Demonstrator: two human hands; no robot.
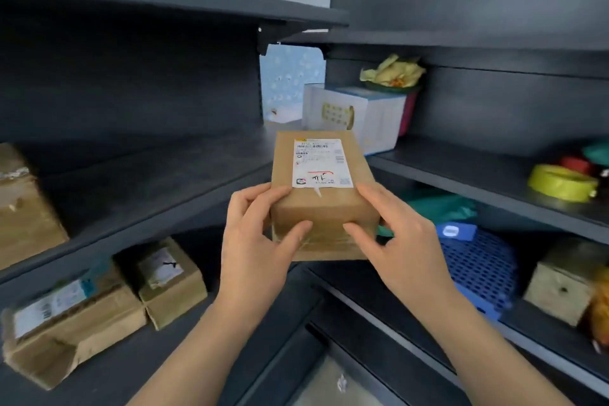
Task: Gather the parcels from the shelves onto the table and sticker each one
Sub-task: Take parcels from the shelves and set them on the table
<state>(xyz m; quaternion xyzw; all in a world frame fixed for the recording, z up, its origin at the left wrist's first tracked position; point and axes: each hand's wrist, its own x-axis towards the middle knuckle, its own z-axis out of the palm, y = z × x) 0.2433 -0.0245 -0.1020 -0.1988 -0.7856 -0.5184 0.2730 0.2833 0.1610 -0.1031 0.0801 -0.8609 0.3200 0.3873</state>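
Parcel in both hands: gathering step in progress

Shelving point(148, 175) of dark boards wraps around your grip on both sides, and no table shows in this view. You are in the gathering part of the job; nothing here suggests stickering has begun on this box.

Down and to the left of your grip a crushed cardboard parcel point(69, 323) lies on the lower shelf with a smaller labelled parcel point(171, 280) touching it. Further left, level with your hands, sits another brown parcel point(23, 204). Just beyond your grip stands a white carton point(359, 115). Below and to the right is a blue perforated basket point(478, 267).

The brown cardboard parcel point(324, 208) you are carrying hangs in the open corner between the two shelf runs, resting on neither board. Your left hand point(257, 250) and right hand point(398, 247) clamp its near end from either side, fingers curled over the top edges and thumbs point(293, 234) pressed on the near face. Its shipping label point(321, 163) faces up, just past your fingertips.

Next you will likely need to turn away, find the table and set this box down label-up. Keep both hands on until it rests flat, then come back for the parcels on the left.
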